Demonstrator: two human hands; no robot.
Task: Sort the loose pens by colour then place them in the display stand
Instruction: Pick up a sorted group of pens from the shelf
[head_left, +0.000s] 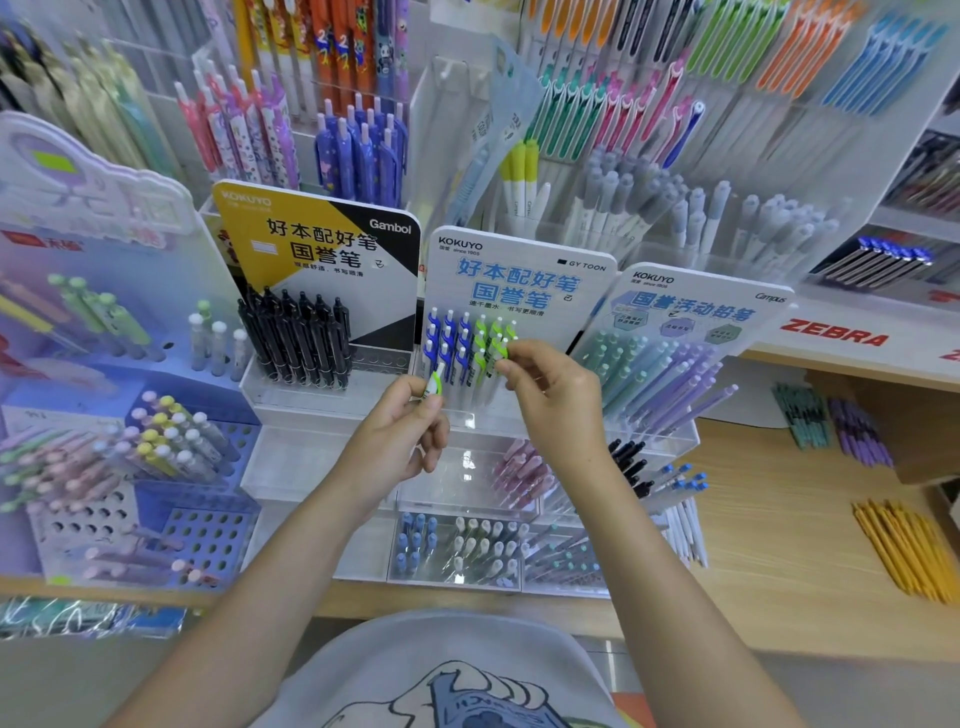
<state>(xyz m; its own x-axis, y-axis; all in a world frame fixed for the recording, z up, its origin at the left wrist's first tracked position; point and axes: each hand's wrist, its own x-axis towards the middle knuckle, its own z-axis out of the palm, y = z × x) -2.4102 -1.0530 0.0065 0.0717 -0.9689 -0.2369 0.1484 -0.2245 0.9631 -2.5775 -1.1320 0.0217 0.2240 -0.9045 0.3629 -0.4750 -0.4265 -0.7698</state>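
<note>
Background only: black pens (296, 338) in the Gambol stand, left of centre. Pastel green and purple mechanical pencils (660, 374) in the Campus stand on the right. Yellow pencils (904, 551) lie loose on the wooden bench (769, 545), far right. ZEBRA sign (834, 332) on the shelf edge above. Blue perforated rack (208, 535) lower left, partly filled.

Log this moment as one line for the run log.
left hand: holds green-clipped pen | right hand: fingers on green pens in display stand | blue pens: slotted left of green
</note>
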